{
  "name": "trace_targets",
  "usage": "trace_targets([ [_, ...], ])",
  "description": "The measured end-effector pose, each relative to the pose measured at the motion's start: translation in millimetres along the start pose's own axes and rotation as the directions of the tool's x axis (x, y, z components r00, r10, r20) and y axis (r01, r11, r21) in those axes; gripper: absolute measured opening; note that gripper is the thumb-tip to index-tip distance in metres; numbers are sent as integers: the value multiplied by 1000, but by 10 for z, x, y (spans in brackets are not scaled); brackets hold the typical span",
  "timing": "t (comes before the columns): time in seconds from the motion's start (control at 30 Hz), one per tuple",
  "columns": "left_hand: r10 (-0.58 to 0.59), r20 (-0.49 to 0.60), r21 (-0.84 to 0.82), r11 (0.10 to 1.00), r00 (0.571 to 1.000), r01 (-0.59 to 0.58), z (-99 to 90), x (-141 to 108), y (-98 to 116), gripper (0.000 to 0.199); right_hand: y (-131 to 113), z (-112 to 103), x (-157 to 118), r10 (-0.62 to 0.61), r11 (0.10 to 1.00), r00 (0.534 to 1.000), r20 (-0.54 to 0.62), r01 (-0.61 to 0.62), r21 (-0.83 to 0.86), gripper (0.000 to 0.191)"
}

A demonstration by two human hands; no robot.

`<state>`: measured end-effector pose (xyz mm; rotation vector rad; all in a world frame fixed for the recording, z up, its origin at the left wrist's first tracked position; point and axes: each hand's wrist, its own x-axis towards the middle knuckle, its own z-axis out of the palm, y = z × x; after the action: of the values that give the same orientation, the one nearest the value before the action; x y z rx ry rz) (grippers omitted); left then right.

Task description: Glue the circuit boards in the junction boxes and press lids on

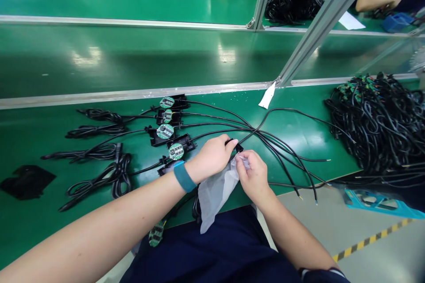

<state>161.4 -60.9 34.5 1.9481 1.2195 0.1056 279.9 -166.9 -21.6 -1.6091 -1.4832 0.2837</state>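
My left hand (pixel 215 154), with a teal band at the wrist, is closed around a small black plastic part (pixel 238 146) on a black cable. My right hand (pixel 255 171) pinches the edge of a thin whitish translucent bag or cloth (pixel 215 194) right beside that part. The sheet hangs toward my lap; its contents, if any, cannot be made out. Left of my hands lie several black housings with round green circuit boards (pixel 165 131) and cables. Another circuit board (pixel 156 233) hangs near the table's front edge, partly hidden by my left forearm.
Bundled black cables (pixel 119 172) lie on the left, near a black sheet (pixel 28 181). A large cable heap (pixel 381 119) covers the right end. A metal post (pixel 318 31) rises behind, a white tag (pixel 267 95) at its foot. Another person's hand (pixel 393 1) works at top right.
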Motion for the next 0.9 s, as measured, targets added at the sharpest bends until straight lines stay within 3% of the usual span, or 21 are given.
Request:
trace_targets([
  [0.27,15,-14,115,993,1000,-13,22,-11,15,28,13,52,-6,-14,999,1000,-24,13,-44,8],
  [0.57,22,-35,85,996,999,-19,79,21,-37,27,1,85,37,-5,1000,996,-94,2,-29,8],
  [0.67,20,-45,38,999,999,-18,93,60,-81,30,-35,28,0,-1,999,984,-180,9,40,5],
  [0.8,-5,-35,-7,1000,999,4,65,111,-115,32,-25,-59,-97,74,985,913,-400,-3,175,10],
  [0.9,-27,-20,-54,998,999,26,22,123,-107,32,25,-104,-127,104,981,889,-447,-18,191,13],
])
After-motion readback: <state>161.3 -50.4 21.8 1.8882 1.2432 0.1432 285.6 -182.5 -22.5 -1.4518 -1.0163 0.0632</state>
